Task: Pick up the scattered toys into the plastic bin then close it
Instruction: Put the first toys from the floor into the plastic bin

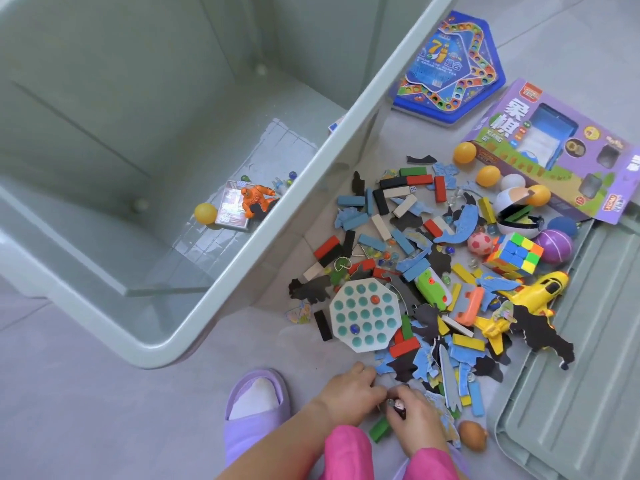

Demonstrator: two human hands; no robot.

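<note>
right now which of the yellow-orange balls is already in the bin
The ball on the bin floor, left of the orange figure. The other three lie outside on the tiles by the purple box.

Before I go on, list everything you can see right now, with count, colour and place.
plastic bin: one, grey-green, open, upper left.
orange figure: one, inside the bin beside a yellow ball and a card box.
bin lid: one, grey-green, flat on the floor, lower right.
blue game board: one, top, beside the bin.
purple chess box: one, right.
toy pile: many coloured blocks, puzzle pieces and marbles, centre floor.
peg board: one, white with teal holes, in the pile.
puzzle cube: one, multicoloured, right of pile.
yellow plane: one, at the lid's edge.
slipper: one, lilac, bottom.
left hand, right hand: together at the pile's near edge, pink sleeves; grip unclear.
</note>
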